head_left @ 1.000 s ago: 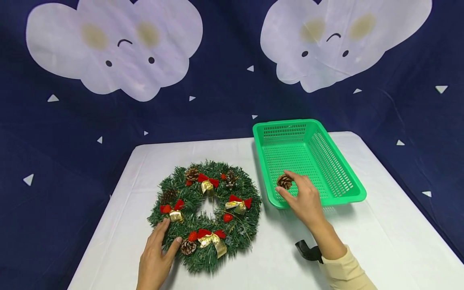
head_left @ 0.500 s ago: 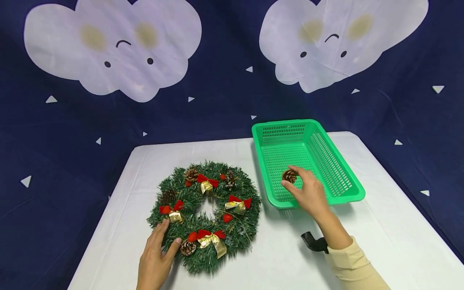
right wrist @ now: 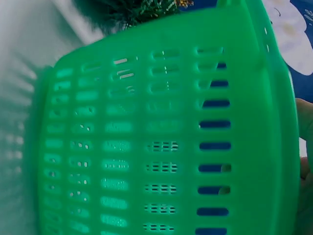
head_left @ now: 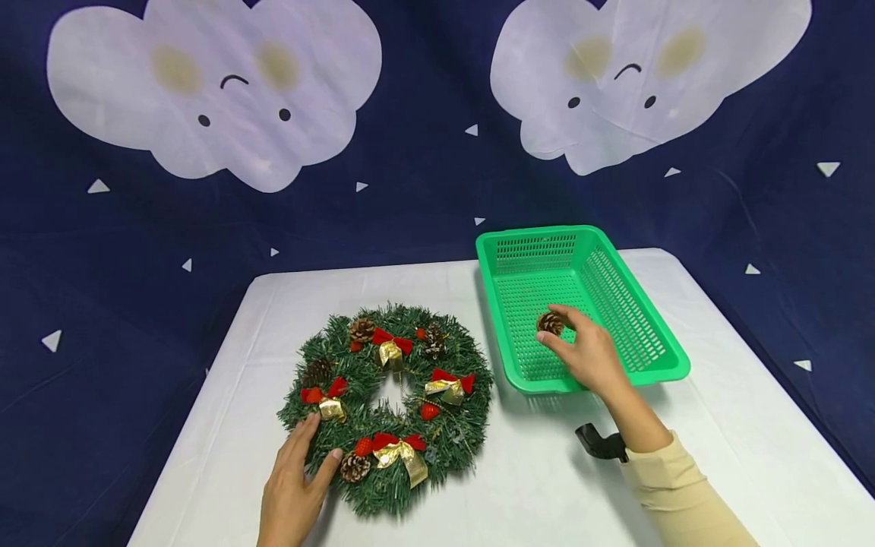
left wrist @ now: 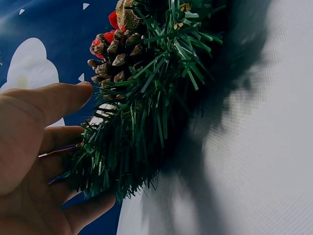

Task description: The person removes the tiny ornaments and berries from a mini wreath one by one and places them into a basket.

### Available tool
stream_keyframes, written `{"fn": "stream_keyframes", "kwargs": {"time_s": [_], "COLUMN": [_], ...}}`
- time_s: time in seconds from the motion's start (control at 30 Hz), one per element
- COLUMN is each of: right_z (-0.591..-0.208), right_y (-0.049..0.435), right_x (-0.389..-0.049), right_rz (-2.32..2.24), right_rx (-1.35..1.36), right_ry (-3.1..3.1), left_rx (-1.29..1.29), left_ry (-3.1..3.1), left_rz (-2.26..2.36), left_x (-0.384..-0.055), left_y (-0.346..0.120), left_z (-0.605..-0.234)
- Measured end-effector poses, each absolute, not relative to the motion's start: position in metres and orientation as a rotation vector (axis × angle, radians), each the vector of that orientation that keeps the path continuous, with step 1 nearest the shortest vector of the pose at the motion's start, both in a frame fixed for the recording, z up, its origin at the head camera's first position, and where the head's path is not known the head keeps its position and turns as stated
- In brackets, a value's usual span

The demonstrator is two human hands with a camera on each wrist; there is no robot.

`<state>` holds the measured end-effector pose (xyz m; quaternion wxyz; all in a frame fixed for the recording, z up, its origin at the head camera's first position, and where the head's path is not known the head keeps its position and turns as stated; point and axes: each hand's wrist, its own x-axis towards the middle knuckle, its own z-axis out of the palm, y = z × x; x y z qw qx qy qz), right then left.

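My right hand (head_left: 593, 357) pinches a small brown pine cone (head_left: 550, 324) between thumb and fingers over the near end of the green plastic basket (head_left: 659, 375). In the right wrist view the basket wall (right wrist: 259, 127) fills most of the picture; only a sliver of that hand shows past the rim, and the held cone is hidden. My left hand (head_left: 292, 486) lies at the near left edge of a green wreath (head_left: 454, 444), its fingers extended against the greenery. In the left wrist view the thumb points toward a pine cone (left wrist: 117, 61) fixed on the wreath.
Red and gold bows (head_left: 402, 453), red berries and several cones decorate the wreath. A white cloth covers the table (head_left: 519, 494). Behind hangs a dark blue backdrop (head_left: 424, 213) with white clouds. A black wrist mount (head_left: 600, 442) sticks out beside the right sleeve.
My right hand, holding the pine cone, has moved right and slightly away from me, further over the basket's inside. The left hand and the wreath have stayed in place.
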<state>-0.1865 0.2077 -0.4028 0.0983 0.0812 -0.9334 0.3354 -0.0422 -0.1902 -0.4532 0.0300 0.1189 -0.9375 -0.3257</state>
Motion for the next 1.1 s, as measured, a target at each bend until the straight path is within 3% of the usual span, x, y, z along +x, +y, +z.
{"fn": "stream_keyframes", "kwargs": {"time_s": [1.1], "right_z": [-0.404], "right_y": [0.241], "right_x": [-0.221], "right_rz": [1.070], "right_rx": [0.369], "right_ry": [-2.988], "left_rx": [0.356], "left_ry": [-2.871], "left_rz": [-0.982], "left_x": [-0.041], "left_y": [-0.190], "left_z": [-0.455]}}
